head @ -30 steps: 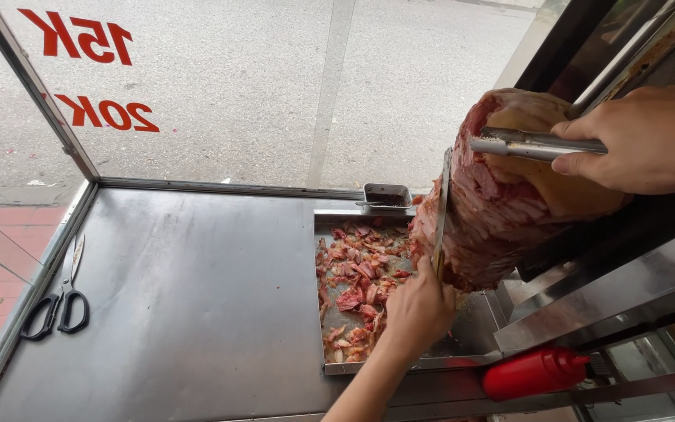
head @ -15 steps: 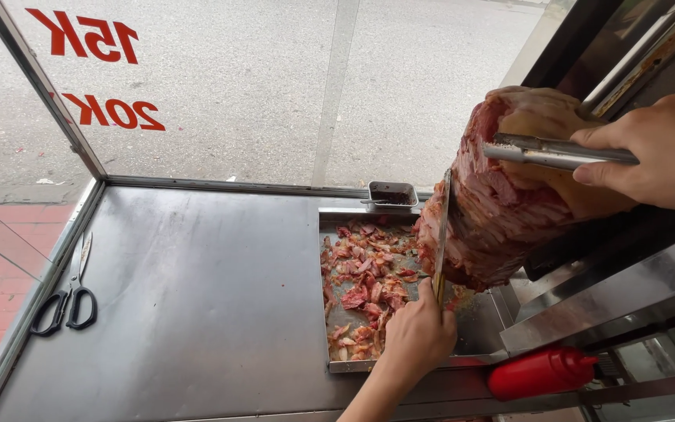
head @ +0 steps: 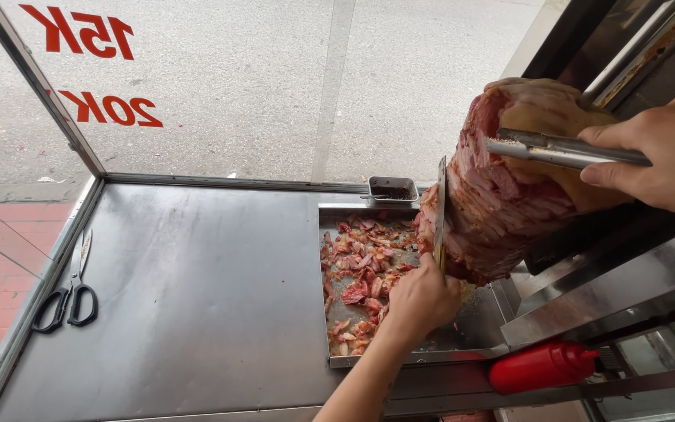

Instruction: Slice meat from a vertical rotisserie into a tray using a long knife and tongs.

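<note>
Meat stacked in a tall cone stands at the right of the scene, above the right end of a shallow metal tray, and its layered pink and brown face looks left. Under everything lies a wide steel counter, with glass panes along its far and left sides and pavement beyond them. Cut scraps of meat are scattered across the tray's left half. At the far right, the right hand is clenched around metal tongs, whose tips press against the upper part of the cone. Nearer, the left hand is closed around the handle of a long knife; its blade stands nearly upright, flat against the cone's left face. A red squeeze bottle lies on its side near the tray's right corner. Black-handled scissors rest at the counter's left edge. A small metal cup sits at the tray's far rim.
</note>
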